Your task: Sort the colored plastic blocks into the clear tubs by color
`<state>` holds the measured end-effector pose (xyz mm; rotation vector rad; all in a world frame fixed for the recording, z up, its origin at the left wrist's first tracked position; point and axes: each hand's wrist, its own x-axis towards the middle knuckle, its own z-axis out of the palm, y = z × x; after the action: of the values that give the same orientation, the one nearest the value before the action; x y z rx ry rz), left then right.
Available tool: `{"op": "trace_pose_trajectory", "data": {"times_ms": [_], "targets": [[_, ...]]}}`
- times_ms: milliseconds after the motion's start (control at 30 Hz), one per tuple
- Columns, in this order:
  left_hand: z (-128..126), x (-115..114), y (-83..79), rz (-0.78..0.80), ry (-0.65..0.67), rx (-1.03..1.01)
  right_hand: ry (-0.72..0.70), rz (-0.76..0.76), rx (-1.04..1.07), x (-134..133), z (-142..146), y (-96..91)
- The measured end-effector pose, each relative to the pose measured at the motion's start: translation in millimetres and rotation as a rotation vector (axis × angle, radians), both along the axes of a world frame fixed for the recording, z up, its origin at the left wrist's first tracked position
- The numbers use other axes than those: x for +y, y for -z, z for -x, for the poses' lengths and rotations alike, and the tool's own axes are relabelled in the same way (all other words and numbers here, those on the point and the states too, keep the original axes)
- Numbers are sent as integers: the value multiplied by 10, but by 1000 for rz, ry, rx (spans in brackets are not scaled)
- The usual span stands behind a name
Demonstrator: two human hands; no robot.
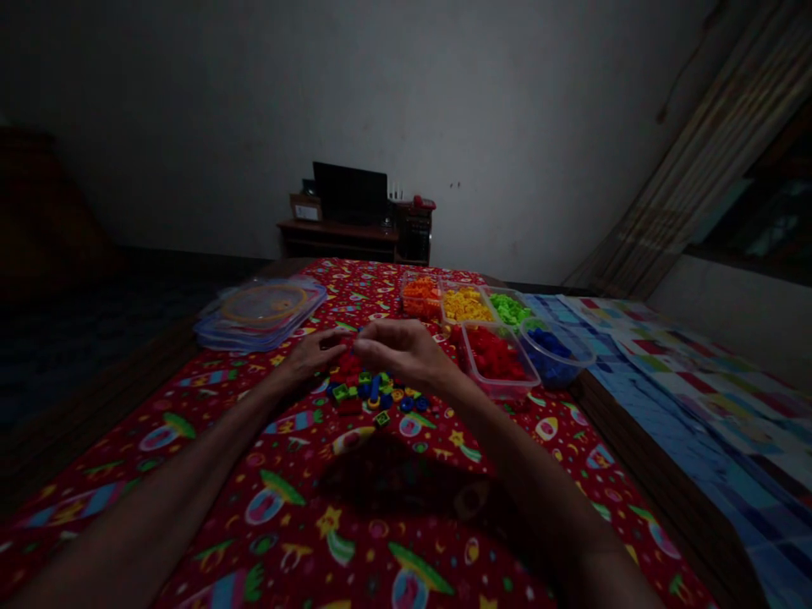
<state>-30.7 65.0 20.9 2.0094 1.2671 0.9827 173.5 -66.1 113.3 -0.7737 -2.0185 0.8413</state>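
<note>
A small pile of mixed building bricks [374,391] in red, blue, green and yellow lies on the red patterned cloth [381,533]. At its left edge is my left hand [312,353], thumb and forefinger apart, close to some red bricks [348,367]. My right hand [409,348] hovers over the far side of the pile. Its fingers are curled together in a pinch, and whatever they may hold is hidden. One green brick [381,419] sits a little nearer to me than the rest.
To the right stand tubs of sorted bricks: orange [421,296], yellow [468,304], light green [509,309], red [498,355] and blue [551,348]. Stacked clear lids [263,311] lie at the left. A bed [685,406] adjoins the table on the right.
</note>
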Motion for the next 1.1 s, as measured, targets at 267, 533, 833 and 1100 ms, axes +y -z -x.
{"op": "trace_pose_trajectory", "data": {"times_ms": [267,533,833,1100], "targets": [[95,110,10,176,237,80,548,-125,-882,479,-236,690],[98,51,9,163,273,97,577,-113,-851,474,-194,667],[31,-66,-123,187,220,-17,589,-157,-572,668,-316,684],[-210,-175,-270,255,324,-212,338,-235,-436,567,-228,641]]}}
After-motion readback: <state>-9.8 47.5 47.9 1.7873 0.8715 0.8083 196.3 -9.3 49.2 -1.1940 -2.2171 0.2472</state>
